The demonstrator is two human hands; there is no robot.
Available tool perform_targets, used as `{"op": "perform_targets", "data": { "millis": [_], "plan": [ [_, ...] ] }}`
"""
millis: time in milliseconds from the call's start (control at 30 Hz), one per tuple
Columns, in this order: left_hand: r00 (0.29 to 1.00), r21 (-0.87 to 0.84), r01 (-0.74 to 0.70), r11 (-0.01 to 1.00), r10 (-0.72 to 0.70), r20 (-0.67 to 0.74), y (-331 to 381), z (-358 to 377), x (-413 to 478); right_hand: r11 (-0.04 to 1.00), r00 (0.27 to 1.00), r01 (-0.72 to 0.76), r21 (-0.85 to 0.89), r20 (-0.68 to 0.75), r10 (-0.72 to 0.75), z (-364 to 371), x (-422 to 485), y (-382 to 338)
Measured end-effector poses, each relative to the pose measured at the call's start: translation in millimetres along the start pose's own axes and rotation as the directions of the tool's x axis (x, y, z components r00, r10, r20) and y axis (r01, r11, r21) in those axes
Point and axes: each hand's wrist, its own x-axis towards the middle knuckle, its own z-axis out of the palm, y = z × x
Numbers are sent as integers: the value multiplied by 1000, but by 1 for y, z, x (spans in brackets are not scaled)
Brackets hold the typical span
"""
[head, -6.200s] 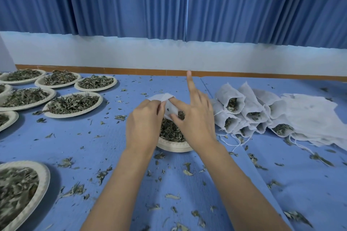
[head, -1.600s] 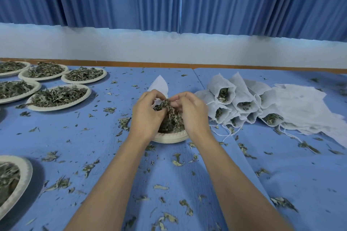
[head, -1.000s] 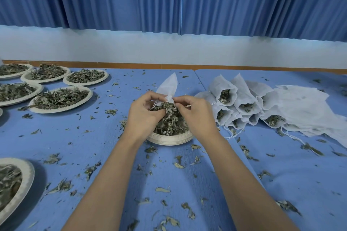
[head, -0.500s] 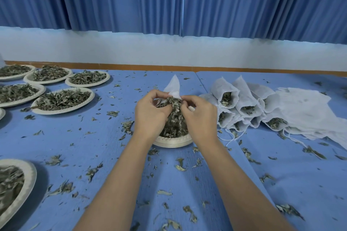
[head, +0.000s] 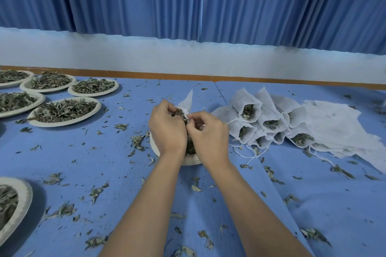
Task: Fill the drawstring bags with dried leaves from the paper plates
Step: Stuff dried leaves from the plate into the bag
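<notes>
Stuffing a drawstring bag (head: 187, 101) over the middle paper plate (head: 189, 161)

Both hands hold the one bag above the plate, likely so spilled dried leaves (head: 181, 113) land back on it. The left hand (head: 167, 129) has its fingers curled round the mouth, and the right hand (head: 208, 137) pinches the rim. Six more plates (head: 64, 110) lie left, and at least six filled bags (head: 248, 108) lie right.

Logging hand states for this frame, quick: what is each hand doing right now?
Left hand: closed, gripping a clump of dried green leaves.
Right hand: closed, pinching the mouth of the white fabric drawstring bag.
</notes>
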Motion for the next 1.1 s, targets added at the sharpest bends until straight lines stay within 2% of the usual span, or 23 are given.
{"op": "perform_targets", "data": {
  "millis": [200,333,433,533,633,700,767,900,967,1033,1100],
  "plan": [
    [999,5,6,1000,-6,38,0,-4,6,996,997,-77,34,27,76,4,3,-2],
    [977,30,-38,999,31,209,0,-16,12,968,982,-190,163,42,185,6,8,-5],
    [921,-9,-38,999,39,387,-2,-25,13,933,960,-280,228,38,278,5,13,-2],
    [833,-53,-5,999,33,552,-2,-31,15,910,943,-328,253,27,333,1,17,1],
    [755,-17,-127,992,107,647,0,-33,16,859,916,-391,330,48,398,-2,21,5],
    [755,-28,-172,985,150,638,-1,-33,15,779,889,-442,445,103,446,-4,23,5],
    [778,-63,-138,988,147,611,-1,-32,15,717,876,-461,524,139,462,-7,24,6],
    [866,-48,-55,997,71,494,-1,-29,16,674,876,-471,569,211,433,-9,24,4],
    [898,-15,-62,998,62,435,0,-28,16,729,892,-449,516,212,399,-9,23,3],
    [926,37,-82,996,62,371,-2,-26,16,877,938,-347,332,138,319,-7,21,4],
    [950,85,-87,993,57,308,-2,-24,15,969,977,-203,142,96,191,-6,19,3]
  ]
}}
